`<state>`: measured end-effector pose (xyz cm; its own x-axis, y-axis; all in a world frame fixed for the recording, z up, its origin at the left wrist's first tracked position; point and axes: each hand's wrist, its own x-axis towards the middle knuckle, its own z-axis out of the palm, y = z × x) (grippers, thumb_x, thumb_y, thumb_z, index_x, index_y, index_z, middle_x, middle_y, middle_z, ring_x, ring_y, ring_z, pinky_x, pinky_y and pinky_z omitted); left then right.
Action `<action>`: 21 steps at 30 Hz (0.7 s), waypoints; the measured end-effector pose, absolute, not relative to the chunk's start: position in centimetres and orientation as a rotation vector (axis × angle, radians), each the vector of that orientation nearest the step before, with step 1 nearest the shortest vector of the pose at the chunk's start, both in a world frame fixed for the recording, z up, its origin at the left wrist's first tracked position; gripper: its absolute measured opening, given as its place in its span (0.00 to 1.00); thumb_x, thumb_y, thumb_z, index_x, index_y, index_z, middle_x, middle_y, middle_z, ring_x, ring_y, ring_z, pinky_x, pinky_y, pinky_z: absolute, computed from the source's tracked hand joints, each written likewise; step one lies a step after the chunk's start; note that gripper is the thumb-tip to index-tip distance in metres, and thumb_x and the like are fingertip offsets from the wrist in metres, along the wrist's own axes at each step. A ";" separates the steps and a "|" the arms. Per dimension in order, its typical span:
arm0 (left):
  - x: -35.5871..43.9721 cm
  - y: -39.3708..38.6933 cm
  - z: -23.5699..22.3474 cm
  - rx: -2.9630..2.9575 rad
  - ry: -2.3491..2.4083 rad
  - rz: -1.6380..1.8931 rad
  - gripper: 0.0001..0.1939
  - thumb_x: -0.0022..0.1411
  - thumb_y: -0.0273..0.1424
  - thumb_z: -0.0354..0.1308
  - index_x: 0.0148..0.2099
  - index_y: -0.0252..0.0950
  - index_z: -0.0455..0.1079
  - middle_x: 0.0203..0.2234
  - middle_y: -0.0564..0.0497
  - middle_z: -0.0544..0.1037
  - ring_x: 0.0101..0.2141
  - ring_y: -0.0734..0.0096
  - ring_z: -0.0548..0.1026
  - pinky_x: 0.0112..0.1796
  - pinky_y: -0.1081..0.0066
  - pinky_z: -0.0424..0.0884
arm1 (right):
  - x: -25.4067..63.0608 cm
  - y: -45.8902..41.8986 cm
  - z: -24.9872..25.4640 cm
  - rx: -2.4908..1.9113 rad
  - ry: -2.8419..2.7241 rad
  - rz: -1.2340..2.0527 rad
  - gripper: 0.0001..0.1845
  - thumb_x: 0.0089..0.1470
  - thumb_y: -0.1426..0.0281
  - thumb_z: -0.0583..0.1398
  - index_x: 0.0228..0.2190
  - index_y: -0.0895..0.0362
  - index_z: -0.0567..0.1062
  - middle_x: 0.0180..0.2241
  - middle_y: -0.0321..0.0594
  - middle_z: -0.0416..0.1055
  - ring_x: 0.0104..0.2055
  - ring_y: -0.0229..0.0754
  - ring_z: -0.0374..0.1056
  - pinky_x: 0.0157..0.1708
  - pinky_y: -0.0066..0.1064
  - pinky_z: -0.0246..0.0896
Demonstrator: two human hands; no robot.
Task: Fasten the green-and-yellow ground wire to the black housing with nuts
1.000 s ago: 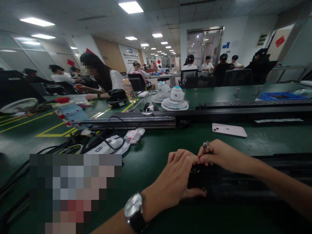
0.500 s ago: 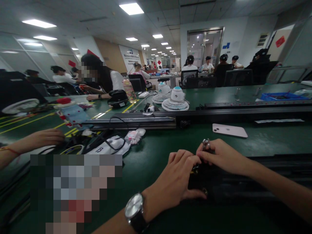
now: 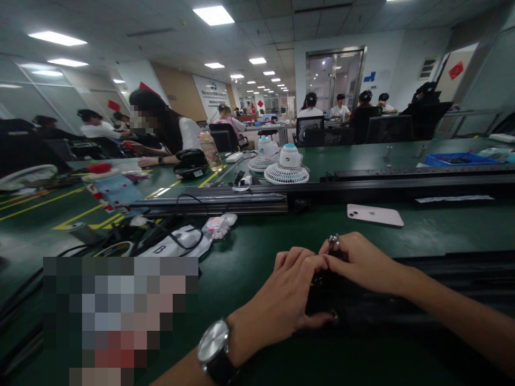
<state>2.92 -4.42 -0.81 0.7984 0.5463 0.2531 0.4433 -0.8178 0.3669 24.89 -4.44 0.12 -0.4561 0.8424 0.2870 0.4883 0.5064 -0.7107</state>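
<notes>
My left hand, with a watch on its wrist, is curled around the near end of a long black bar. Its thumb lies low along the end, and the fingers bend over the top. Against those fingertips, my right hand is closed in a pinch on a small shiny metal part that sticks up above the bar. The part's lower portion and exact kind are hidden by my fingers. Between the hands, a small dark piece with a yellowish glint shows at the bar's end.
A pale pink phone lies beyond my hands. Farther back are black rails, two white fans and a blue tray. Cables and a white bag are at left. A co-worker sits across the table.
Another person's hand at the left has gone out of view, leaving a grey cylinder visible there. My view has shifted slightly; my hands keep nearly the same grip.
</notes>
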 end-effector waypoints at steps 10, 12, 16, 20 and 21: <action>2.6 -4.4 -0.1 2.683 0.726 0.445 0.37 0.55 0.48 0.69 0.59 0.42 0.57 0.54 0.47 0.69 0.54 0.54 0.64 0.53 0.55 0.61 | 24.9 -4.5 0.3 -1.084 -2.148 0.685 0.09 0.63 0.72 0.59 0.32 0.57 0.78 0.29 0.35 0.76 0.31 0.39 0.71 0.32 0.30 0.61; 2.6 -4.3 -0.1 2.690 0.724 0.451 0.39 0.53 0.50 0.70 0.59 0.41 0.57 0.54 0.47 0.69 0.53 0.55 0.65 0.53 0.55 0.61 | 24.9 -4.5 0.2 -1.083 -2.147 0.679 0.09 0.63 0.72 0.59 0.32 0.57 0.78 0.29 0.35 0.76 0.31 0.39 0.71 0.32 0.30 0.61; 2.8 -4.2 -0.4 2.712 0.717 0.492 0.40 0.50 0.52 0.70 0.58 0.41 0.59 0.53 0.47 0.70 0.51 0.56 0.66 0.52 0.56 0.61 | 24.9 -4.4 0.1 -1.084 -2.144 0.661 0.08 0.62 0.72 0.59 0.32 0.57 0.78 0.29 0.35 0.76 0.31 0.39 0.71 0.32 0.30 0.61; 3.1 -4.1 -0.9 2.713 0.747 0.526 0.42 0.46 0.52 0.72 0.56 0.40 0.60 0.51 0.46 0.70 0.51 0.54 0.66 0.51 0.56 0.61 | 25.0 -4.4 0.1 -1.085 -2.145 0.672 0.07 0.62 0.72 0.59 0.33 0.57 0.78 0.30 0.35 0.77 0.31 0.39 0.71 0.33 0.30 0.61; 3.2 -4.1 -1.0 2.708 0.763 0.534 0.42 0.46 0.51 0.73 0.56 0.40 0.59 0.51 0.46 0.70 0.51 0.54 0.65 0.51 0.56 0.61 | 25.0 -4.4 0.1 -1.084 -2.146 0.682 0.07 0.62 0.73 0.59 0.33 0.57 0.78 0.30 0.35 0.77 0.32 0.39 0.71 0.33 0.30 0.61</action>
<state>3.20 -4.11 -0.99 0.7925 0.5456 0.2726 0.4434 -0.8223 0.3567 24.97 -4.43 0.15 -0.4616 0.8342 0.3017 0.5071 0.5272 -0.6819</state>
